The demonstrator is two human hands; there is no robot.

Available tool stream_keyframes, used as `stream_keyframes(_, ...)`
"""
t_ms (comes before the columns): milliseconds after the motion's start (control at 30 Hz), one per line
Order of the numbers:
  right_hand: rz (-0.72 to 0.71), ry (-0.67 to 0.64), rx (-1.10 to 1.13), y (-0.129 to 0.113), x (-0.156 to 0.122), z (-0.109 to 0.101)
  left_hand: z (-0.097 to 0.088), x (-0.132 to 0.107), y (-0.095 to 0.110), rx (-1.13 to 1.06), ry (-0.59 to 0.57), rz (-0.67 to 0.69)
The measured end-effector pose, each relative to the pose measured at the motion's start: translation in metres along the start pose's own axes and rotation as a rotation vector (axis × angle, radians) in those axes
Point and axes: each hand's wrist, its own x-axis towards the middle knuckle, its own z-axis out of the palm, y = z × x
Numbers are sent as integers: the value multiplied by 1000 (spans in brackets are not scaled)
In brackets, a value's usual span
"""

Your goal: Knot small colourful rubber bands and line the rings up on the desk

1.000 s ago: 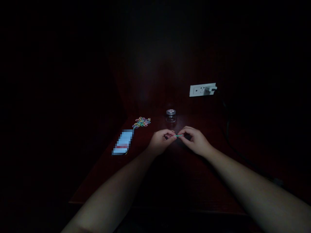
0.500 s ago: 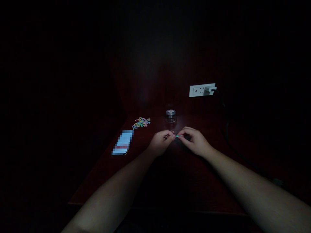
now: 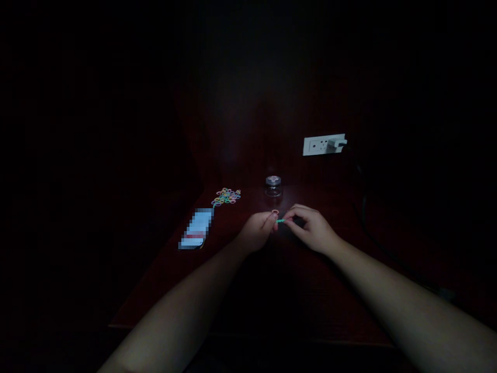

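Note:
Over the dark red table, my left hand (image 3: 259, 230) and my right hand (image 3: 308, 226) pinch opposite ends of a small green elastic band (image 3: 280, 221), which spans the short gap between them. A pinkish-orange band (image 3: 275, 212) loops up from the fingers of my left hand. Part of both bands is hidden behind the fingertips. Just beyond the hands stands a small clear jar (image 3: 273, 187) with a lid on it. To the left lies a loose pile of coloured elastic bands (image 3: 226, 196).
A phone-like flat thing (image 3: 197, 229), its bright face blurred out, lies on the table (image 3: 155, 295) at left. On the wall at right is a white socket (image 3: 323, 145) with a plug (image 3: 336, 144) in it. A dark cable (image 3: 365, 217) runs down from there.
My left fingers have curled in and drawn slightly left, so more of the green band shows between the hands. The right hand has barely moved.

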Motion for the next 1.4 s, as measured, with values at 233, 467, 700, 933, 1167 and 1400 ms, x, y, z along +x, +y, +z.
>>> stream_keyframes(233,24,-4,-13,0,-1,0,1,1,-3,-51,6,-6)
stream_keyframes(467,75,-30,-15,1,-2,2,0,0,0,-40,12,2)
stream_keyframes(700,130,-95,47,5,-3,0,0,0,3,-23,25,13)
stream_keyframes(933,155,-216,54,7,-3,3,-1,-2,10,-32,14,45)
stream_keyframes(1167,144,-188,-4,8,-4,4,1,-1,8,-81,49,11)
stream_keyframes(1400,108,-113,51,6,-4,4,2,-1,7,-84,35,-13)
